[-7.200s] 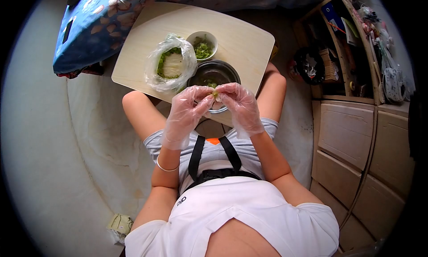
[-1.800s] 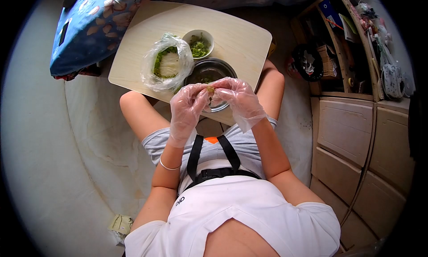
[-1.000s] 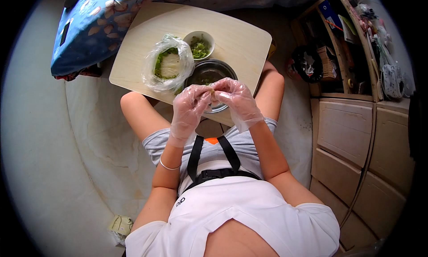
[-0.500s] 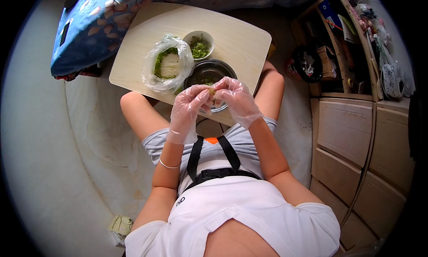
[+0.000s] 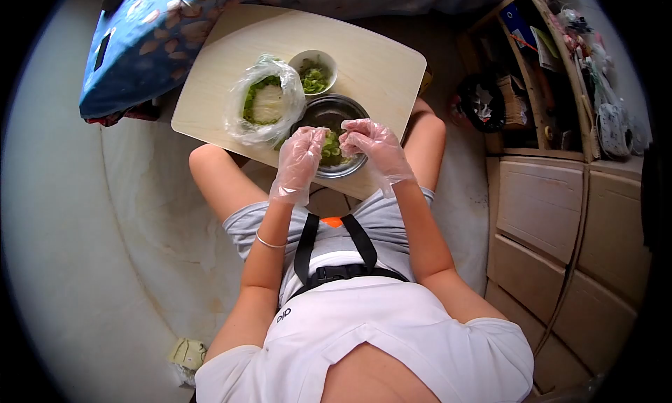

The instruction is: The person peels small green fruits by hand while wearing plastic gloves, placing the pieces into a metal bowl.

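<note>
My left hand (image 5: 301,158), in a clear plastic glove, is closed over the left side of a metal bowl (image 5: 357,164). My right hand (image 5: 376,150), gloved the same way, has its fingers curled together at the bowl's right side. What either one pinches is too small to make out. Between them, green leaf pieces (image 5: 331,147) show over the bowl. Just beyond stands a white bowl (image 5: 332,61) with more torn green leaves (image 5: 313,77) inside. Left of it, an open clear plastic bag (image 5: 238,109) holds something pale with green leafy edges (image 5: 267,103).
The low pale table (image 5: 378,53) stands before me, between my knees. A floral blue cloth (image 5: 147,60) hangs at the far left. On the right are a wooden shelf (image 5: 553,133), a black-lined bin (image 5: 483,102) and drawers (image 5: 542,200).
My hands were together, pinching a small pale-green piece. They have since moved apart, left and right, and green leaf pieces now show between them.
</note>
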The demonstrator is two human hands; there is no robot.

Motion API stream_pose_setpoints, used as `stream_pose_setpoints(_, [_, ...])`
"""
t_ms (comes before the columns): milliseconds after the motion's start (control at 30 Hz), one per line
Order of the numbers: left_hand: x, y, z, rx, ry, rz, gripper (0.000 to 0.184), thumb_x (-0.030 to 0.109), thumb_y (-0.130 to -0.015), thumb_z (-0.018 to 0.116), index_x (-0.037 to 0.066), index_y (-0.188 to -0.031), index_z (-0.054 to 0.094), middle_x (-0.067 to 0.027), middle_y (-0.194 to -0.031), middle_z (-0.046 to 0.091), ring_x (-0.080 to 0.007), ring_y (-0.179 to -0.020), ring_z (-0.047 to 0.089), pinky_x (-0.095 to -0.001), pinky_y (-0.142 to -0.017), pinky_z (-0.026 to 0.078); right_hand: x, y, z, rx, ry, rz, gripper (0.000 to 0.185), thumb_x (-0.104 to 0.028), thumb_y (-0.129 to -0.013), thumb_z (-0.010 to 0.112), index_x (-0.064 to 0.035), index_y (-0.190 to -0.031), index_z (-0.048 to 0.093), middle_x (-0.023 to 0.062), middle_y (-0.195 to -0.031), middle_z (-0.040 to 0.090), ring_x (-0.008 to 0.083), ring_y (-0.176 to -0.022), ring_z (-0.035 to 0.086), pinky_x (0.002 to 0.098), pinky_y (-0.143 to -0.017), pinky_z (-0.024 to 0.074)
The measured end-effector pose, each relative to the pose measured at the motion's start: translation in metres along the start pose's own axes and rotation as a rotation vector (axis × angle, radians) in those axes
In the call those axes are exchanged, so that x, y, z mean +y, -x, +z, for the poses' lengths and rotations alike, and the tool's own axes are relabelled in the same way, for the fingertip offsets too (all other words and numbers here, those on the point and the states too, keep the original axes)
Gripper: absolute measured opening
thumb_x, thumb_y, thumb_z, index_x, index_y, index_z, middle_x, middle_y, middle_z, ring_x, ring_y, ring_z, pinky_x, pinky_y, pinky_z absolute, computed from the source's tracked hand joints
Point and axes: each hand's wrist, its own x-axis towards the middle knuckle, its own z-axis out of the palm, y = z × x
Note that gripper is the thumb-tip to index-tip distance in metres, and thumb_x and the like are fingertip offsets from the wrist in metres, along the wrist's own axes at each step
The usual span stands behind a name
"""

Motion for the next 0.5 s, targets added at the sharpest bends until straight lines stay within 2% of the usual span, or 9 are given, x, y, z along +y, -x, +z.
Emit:
stream_pose_setpoints(133, [0.001,0.002,-0.002,0.017,0.147,-0.065,0.019,0.016,-0.097,0.062,0.0,-0.106,0.069,-0.0013,-0.091,0.061,-0.0059,-0.068,0.054,-0.0223,-0.058,0.047,0.001,-0.004,-0.008,-0.062,-0.252,0.029,0.02,-0.006,-0.093,0.06,0.0051,-0.109,0.064,0.0127,-0.101,0.068,0.0192,-0.092,0.068,0.0302,-0.086,0.0569])
stream_pose_setpoints(167, [0.0,0.002,-0.004,0.02,0.152,-0.061,0.019,0.016,-0.097,0.062,0.0,-0.106,0.069,-0.0013,-0.091,0.061,-0.0059,-0.068,0.054,-0.0223,-0.058,0.047,-0.002,-0.005,-0.008,-0.078,-0.372,0.056,0.019,-0.007,-0.093,0.06,0.0052,-0.108,0.064,0.0139,-0.102,0.068,0.0212,-0.096,0.067,0.0315,-0.089,0.0564])
stream_pose_setpoints(233, [-0.003,0.001,-0.007,0.009,0.044,-0.119,0.015,0.014,-0.095,0.064,0.001,-0.1,0.068,0.0011,-0.088,0.061,-0.0047,-0.069,0.053,-0.0215,-0.057,0.046,-0.013,-0.006,-0.005,-0.096,-0.446,0.075,0.02,-0.007,-0.093,0.06,0.0061,-0.108,0.063,0.015,-0.104,0.067,0.0232,-0.1,0.066,0.0329,-0.092,0.0554])
stream_pose_setpoints(300, [-0.008,0.002,-0.006,0.02,0.073,-0.132,0.012,0.013,-0.092,0.067,0.001,-0.095,0.067,-0.0003,-0.084,0.061,-0.0068,-0.07,0.055,-0.0234,-0.059,0.047,-0.019,-0.009,-0.004,-0.114,-0.519,0.097,0.021,-0.008,-0.093,0.06,0.007,-0.107,0.063,0.016,-0.107,0.067,0.0252,-0.104,0.066,0.0342,-0.095,0.0544])
stream_pose_setpoints(367, [-0.015,0.002,-0.003,0.06,-0.033,0.097,0.011,0.011,-0.089,0.068,0.001,-0.092,0.066,-0.003,-0.083,0.061,-0.0097,-0.07,0.056,-0.0255,-0.063,0.048,-0.023,-0.014,-0.004,-0.135,-0.629,0.127,0.023,-0.006,-0.092,0.058,0.0092,-0.108,0.062,0.0182,-0.11,0.065,0.0279,-0.109,0.064,0.0357,-0.099,0.0528])
stream_pose_setpoints(400, [-0.009,0.003,-0.002,0.064,0.02,0.12,0.011,0.009,-0.087,0.068,0.002,-0.094,0.065,-0.0083,-0.085,0.062,-0.0179,-0.071,0.06,-0.03,-0.067,0.049,-0.025,-0.014,-0.003,-0.138,-0.621,0.124,0.023,-0.006,-0.092,0.058,0.0092,-0.108,0.062,0.0182,-0.11,0.065,0.0279,-0.109,0.064,0.0357,-0.099,0.0528])
stream_pose_setpoints(433, [-0.01,0.004,-0.004,0.069,0.025,0.123,0.011,0.009,-0.087,0.068,0.002,-0.094,0.065,-0.0083,-0.085,0.062,-0.0179,-0.071,0.06,-0.03,-0.067,0.049,-0.026,-0.014,-0.002,-0.166,-0.628,0.098,0.023,-0.004,-0.091,0.057,0.0101,-0.109,0.062,0.0182,-0.111,0.065,0.0284,-0.109,0.063,0.0357,-0.099,0.0528])
stream_pose_setpoints(500, [-0.018,0.003,-0.006,0.01,-0.249,0.249,0.012,0.007,-0.087,0.067,0.004,-0.098,0.064,-0.012,-0.089,0.063,-0.0272,-0.074,0.062,-0.0352,-0.068,0.051,-0.029,-0.017,0.002,-0.197,-0.628,0.067,0.024,-0.001,-0.09,0.056,0.0111,-0.11,0.062,0.0183,-0.112,0.064,0.0289,-0.109,0.063,0.0356,-0.099,0.0529])
